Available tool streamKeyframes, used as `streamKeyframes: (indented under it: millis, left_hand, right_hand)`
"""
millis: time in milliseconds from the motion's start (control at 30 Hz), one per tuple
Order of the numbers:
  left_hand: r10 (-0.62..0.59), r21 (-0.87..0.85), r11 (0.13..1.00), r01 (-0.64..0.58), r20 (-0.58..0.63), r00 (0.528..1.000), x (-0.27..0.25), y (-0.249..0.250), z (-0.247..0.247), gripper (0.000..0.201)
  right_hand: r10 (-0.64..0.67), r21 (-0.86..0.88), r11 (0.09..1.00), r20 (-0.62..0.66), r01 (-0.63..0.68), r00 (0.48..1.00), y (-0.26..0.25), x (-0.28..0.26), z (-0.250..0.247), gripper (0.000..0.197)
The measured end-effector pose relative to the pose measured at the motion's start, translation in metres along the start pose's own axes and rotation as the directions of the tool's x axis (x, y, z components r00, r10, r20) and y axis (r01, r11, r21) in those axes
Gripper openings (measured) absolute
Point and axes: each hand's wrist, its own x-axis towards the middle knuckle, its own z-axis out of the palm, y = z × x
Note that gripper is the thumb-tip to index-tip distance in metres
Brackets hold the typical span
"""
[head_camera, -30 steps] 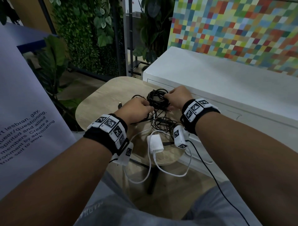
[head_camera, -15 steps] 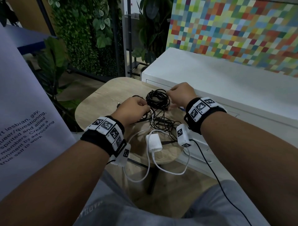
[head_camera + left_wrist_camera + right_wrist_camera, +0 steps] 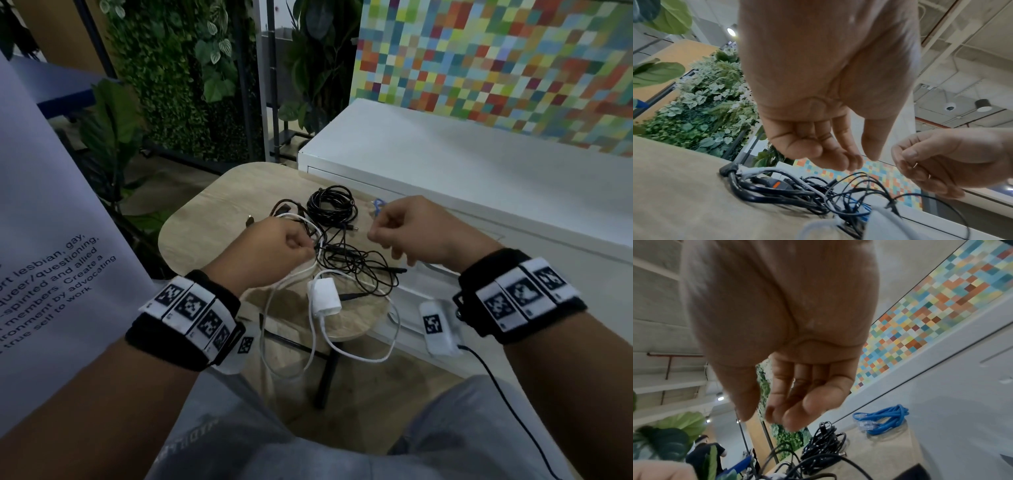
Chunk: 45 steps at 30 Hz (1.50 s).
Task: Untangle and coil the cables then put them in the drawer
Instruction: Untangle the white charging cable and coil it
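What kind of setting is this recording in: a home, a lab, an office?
Most likely an office lounge or co-working space. A plant wall and a colourful mosaic panel line the room, the left wrist view shows an exposed ceiling with a security camera, and the cables lie on a small wooden side table beside a white cabinet.

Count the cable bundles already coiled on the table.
2: a black coil at the table's far middle, and a blue coil beside the white cabinet. The remaining cables lie tangled.
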Motion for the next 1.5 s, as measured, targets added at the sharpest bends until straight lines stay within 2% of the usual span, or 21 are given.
streamKeyframes:
  millis: [133, 267, 333, 367, 433, 533, 667, 800, 900, 967, 1033, 1133, 1200, 1233, 1300, 1367, 1500]
  left_hand:
    - [-0.016, 0.081, 0.997, 0.009, 0.083, 0.996, -0.016, 0.006, 0.012, 0.013]
    - [-0.085, 0.184, 0.981, 0.063, 0.115, 0.990, -0.021, 0.004, 0.026, 0.034]
    - [-0.108, 0.215, 0.973, 0.081, 0.116, 0.987, -0.023, 0.002, 0.031, 0.045]
    - [-0.111, 0.213, 0.973, 0.084, 0.116, 0.987, -0.024, 0.001, 0.033, 0.045]
    - [-0.099, 0.194, 0.978, 0.075, 0.117, 0.988, -0.025, -0.001, 0.034, 0.035]
    - [-0.063, 0.121, 0.991, 0.053, 0.081, 0.995, -0.027, -0.005, 0.035, 0.010]
    - [-0.050, 0.010, 0.999, 0.050, 0.047, 0.998, -0.028, -0.012, 0.037, 0.014]
    - [-0.049, -0.178, 0.983, 0.046, -0.009, 0.999, -0.032, -0.012, 0.031, 0.017]
    - [-0.023, -0.218, 0.976, 0.005, -0.081, 0.996, -0.031, -0.016, 0.023, 0.018]
    - [-0.023, -0.203, 0.979, 0.000, -0.111, 0.994, -0.029, -0.020, 0.018, 0.018]
    - [-0.028, -0.184, 0.983, 0.003, -0.135, 0.990, -0.028, -0.022, 0.014, 0.019]
    - [-0.015, -0.270, 0.962, -0.038, -0.190, 0.982, -0.032, -0.009, 0.007, 0.012]
    - [-0.016, -0.398, 0.915, -0.064, -0.193, 0.981, -0.037, 0.006, 0.001, 0.022]
    - [-0.020, -0.475, 0.878, -0.058, -0.158, 0.987, -0.039, 0.015, -0.001, 0.029]
    - [-0.007, -0.604, 0.797, -0.028, -0.056, 0.998, -0.043, 0.031, -0.005, 0.034]
    - [0.043, -0.654, 0.756, -0.033, -0.001, 0.999, -0.046, 0.043, -0.009, 0.029]
    - [0.133, -0.685, 0.720, -0.116, -0.028, 0.991, -0.047, 0.052, -0.012, 0.047]
  right_hand:
    - [-0.067, 0.099, 0.994, 0.166, 0.051, 0.984, -0.007, -0.034, 0.006, 0.014]
    - [-0.059, 0.063, 0.997, 0.286, 0.042, 0.956, -0.015, -0.052, 0.031, 0.004]
    - [-0.059, 0.005, 0.998, 0.266, 0.060, 0.962, -0.014, -0.053, 0.047, 0.006]
    - [-0.070, -0.049, 0.995, 0.240, 0.085, 0.968, -0.012, -0.051, 0.054, 0.014]
    - [-0.090, -0.170, 0.977, 0.199, 0.125, 0.976, -0.008, -0.048, 0.065, 0.039]
    - [-0.087, -0.185, 0.974, 0.220, 0.129, 0.972, -0.008, -0.045, 0.076, 0.062]
    - [-0.091, -0.181, 0.975, 0.213, 0.131, 0.973, -0.013, -0.043, 0.088, 0.065]
    - [-0.134, -0.143, 0.977, 0.181, 0.161, 0.974, -0.016, -0.044, 0.091, 0.072]
    - [-0.120, -0.162, 0.975, 0.185, 0.151, 0.975, -0.017, -0.045, 0.088, 0.073]
    - [-0.136, -0.091, 0.984, 0.199, 0.156, 0.971, -0.016, -0.047, 0.082, 0.061]
    - [-0.155, 0.149, 0.981, 0.192, 0.128, 0.969, -0.017, -0.050, 0.071, 0.047]
    - [-0.150, 0.470, 0.878, 0.094, 0.089, 0.984, -0.024, -0.054, 0.056, 0.045]
    - [-0.152, 0.569, 0.810, -0.025, 0.139, 0.988, -0.029, -0.050, 0.050, 0.048]
    - [-0.162, 0.610, 0.773, -0.074, 0.173, 0.984, -0.031, -0.047, 0.048, 0.050]
    - [-0.196, 0.664, 0.711, -0.129, 0.231, 0.972, -0.037, -0.041, 0.045, 0.054]
    - [-0.247, 0.669, 0.687, -0.152, 0.283, 0.957, -0.043, -0.038, 0.042, 0.059]
    - [-0.308, 0.538, 0.752, -0.223, 0.380, 0.925, -0.051, -0.037, 0.043, 0.071]
